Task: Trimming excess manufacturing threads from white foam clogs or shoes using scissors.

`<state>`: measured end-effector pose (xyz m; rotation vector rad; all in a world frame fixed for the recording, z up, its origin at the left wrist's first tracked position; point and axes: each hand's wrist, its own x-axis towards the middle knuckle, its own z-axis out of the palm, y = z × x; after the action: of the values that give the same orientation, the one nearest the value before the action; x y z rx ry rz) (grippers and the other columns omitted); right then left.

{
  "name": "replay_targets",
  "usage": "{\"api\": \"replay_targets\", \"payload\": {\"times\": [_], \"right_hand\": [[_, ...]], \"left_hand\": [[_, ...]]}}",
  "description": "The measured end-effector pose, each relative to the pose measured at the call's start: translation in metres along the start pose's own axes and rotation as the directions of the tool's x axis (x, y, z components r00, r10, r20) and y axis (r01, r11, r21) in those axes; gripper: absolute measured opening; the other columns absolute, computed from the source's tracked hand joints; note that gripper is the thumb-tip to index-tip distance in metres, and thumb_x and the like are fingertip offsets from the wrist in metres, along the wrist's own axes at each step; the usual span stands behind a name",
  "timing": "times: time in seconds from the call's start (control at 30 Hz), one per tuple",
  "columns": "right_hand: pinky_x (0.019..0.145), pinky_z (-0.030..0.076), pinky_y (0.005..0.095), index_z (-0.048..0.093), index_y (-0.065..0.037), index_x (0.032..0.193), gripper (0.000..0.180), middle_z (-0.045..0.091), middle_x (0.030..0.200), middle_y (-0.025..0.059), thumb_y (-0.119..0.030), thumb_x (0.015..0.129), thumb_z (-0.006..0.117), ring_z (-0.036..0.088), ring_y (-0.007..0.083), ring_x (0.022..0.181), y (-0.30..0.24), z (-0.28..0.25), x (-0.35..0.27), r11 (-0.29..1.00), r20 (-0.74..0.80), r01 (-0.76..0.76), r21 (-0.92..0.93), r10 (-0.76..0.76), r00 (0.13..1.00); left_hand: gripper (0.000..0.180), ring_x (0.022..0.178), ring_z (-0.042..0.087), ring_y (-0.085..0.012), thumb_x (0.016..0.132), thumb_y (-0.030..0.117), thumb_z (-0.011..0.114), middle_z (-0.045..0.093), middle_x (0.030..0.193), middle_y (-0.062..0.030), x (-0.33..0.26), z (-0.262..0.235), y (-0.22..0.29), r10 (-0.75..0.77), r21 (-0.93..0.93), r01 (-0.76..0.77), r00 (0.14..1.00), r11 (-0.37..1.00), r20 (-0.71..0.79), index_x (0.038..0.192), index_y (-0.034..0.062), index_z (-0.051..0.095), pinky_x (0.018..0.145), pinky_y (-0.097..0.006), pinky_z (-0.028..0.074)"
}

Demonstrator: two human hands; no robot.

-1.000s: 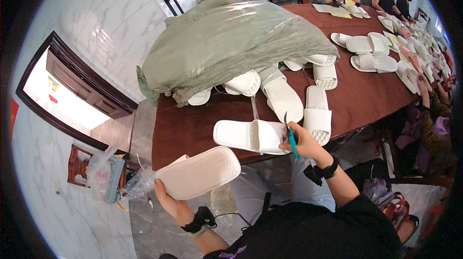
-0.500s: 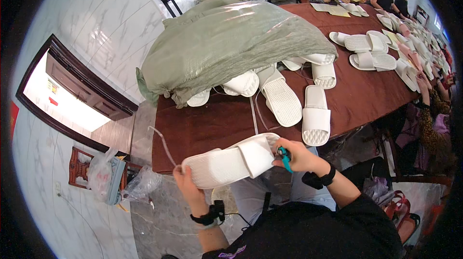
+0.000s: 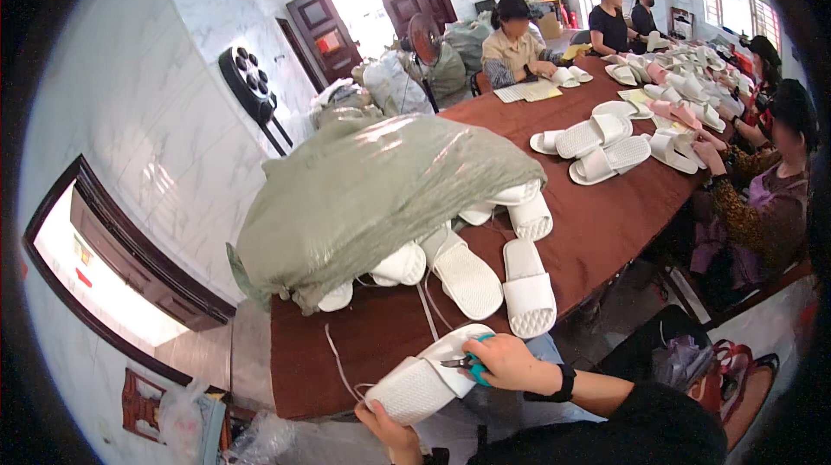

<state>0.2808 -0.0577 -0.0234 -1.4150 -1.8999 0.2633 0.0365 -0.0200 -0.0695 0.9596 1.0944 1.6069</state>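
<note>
A white slide slipper is held low over the near table edge. My left hand grips its lower left end, fingers closed round the sole. Next to those fingers a thin pale strand curls up and away. My right hand is closed on teal-handled snips, whose dark jaws point left across the slipper's strap. Whether the jaws touch the strap I cannot tell. Just beyond lie two more white slippers, one sole-up or flat and one with its strap toward me.
A large green woven sack with white slippers spilling out covers the table's left side. More slippers lie along the brown tablecloth. Several people sit or stand around the far and right sides. Plastic bags hang at lower left.
My view has tilted up, so the slipper and hands sit lower in the picture. The snips now point left over the strap, with their jaws showing.
</note>
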Motion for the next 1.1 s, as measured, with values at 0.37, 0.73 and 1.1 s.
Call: {"api": "replay_targets", "payload": {"times": [0.37,0.73,1.1], "right_hand": [[0.07,0.049,0.0284,0.045,-0.006,0.103,0.05,0.061,0.087,0.0044,-0.016,0.07,0.082,0.059,0.0126,0.081,0.036,0.032,-0.05,0.452,-0.074,-0.181,0.873,0.491,0.868],[0.08,0.05,0.0343,0.051,-0.004,0.105,0.054,0.062,0.116,0.0119,-0.029,0.068,0.081,0.063,0.0259,0.098,0.036,0.037,-0.048,0.801,-0.2,-0.155,0.578,0.324,0.925],[0.06,0.049,0.036,0.049,-0.009,0.106,0.062,0.067,0.092,0.0086,-0.048,0.066,0.077,0.064,0.0312,0.071,0.055,0.026,-0.026,0.951,0.144,-0.263,0.164,0.241,0.96]], "left_hand": [[0.019,0.096,0.057,-0.0314,0.098,0.021,0.043,0.059,0.102,-0.0246,-0.012,0.033,0.042,0.557,0.031,-0.576,0.802,0.817,0.215,0.105,0.0053,0.034,0.084,-0.041,0.048],[0.016,0.079,0.059,-0.0251,0.098,0.019,0.035,0.056,0.088,-0.0191,-0.047,0.084,-0.032,0.254,0.071,-0.29,0.913,0.954,0.318,0.104,0.0047,0.03,0.074,-0.036,0.049],[0.028,0.064,0.06,-0.0275,0.1,0.033,0.032,0.058,0.072,-0.0183,-0.019,0.091,-0.031,0.008,-0.119,0.025,0.964,0.993,0.266,0.095,0.0061,0.038,0.059,-0.036,0.051]]}}
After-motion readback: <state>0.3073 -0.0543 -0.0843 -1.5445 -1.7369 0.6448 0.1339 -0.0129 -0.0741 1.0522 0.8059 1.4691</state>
